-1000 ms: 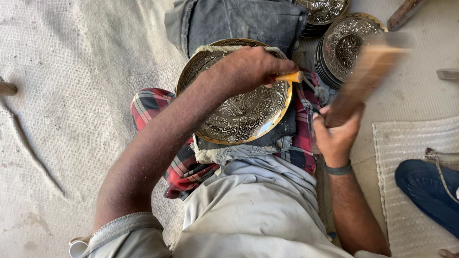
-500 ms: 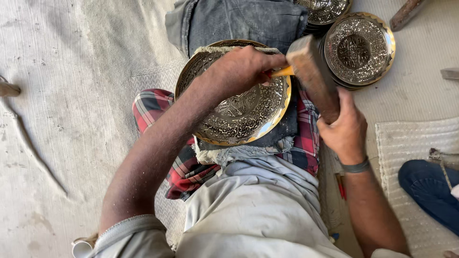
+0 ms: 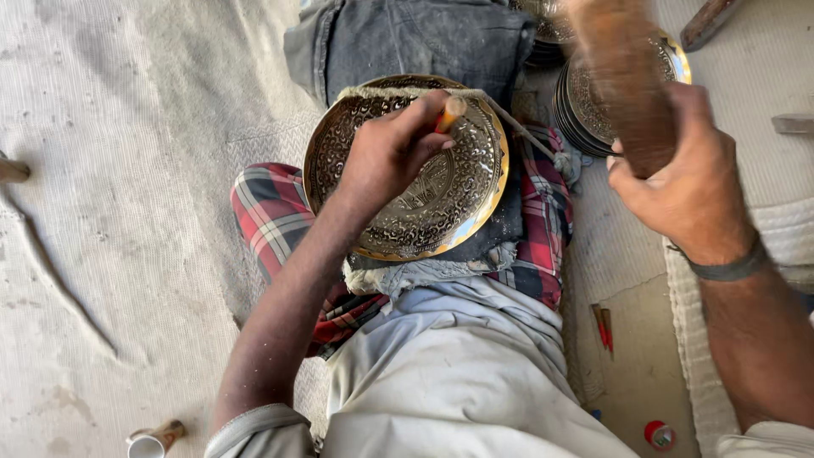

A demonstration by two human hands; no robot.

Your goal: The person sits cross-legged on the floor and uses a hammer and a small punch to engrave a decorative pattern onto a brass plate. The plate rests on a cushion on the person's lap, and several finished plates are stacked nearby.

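- The left hand (image 3: 386, 161) is closed around a slim punch tool (image 3: 449, 113) with an orange-yellow end, its fingers curled tight and the tool's tip set against the plate's face.
- The engraved brass plate (image 3: 407, 170), round and covered in fine scrollwork, rests tilted on the person's lap, on a frayed grey cloth pad (image 3: 424, 271) over a red checked wrap (image 3: 271, 212).
- The right hand (image 3: 687, 187) is clenched around the handle of a wooden mallet (image 3: 623, 85), raised to the right of the plate and blurred with motion.
- A dark band (image 3: 721, 270) circles the right wrist.
- Behind the mallet sits a stack of similar engraved plates (image 3: 593, 110) on the floor.
- Folded dark denim (image 3: 415, 38) lies just beyond the plate's far rim.
- Two small red-handled tools (image 3: 602, 326) and a red cap (image 3: 657, 434) lie on the floor near the right forearm.
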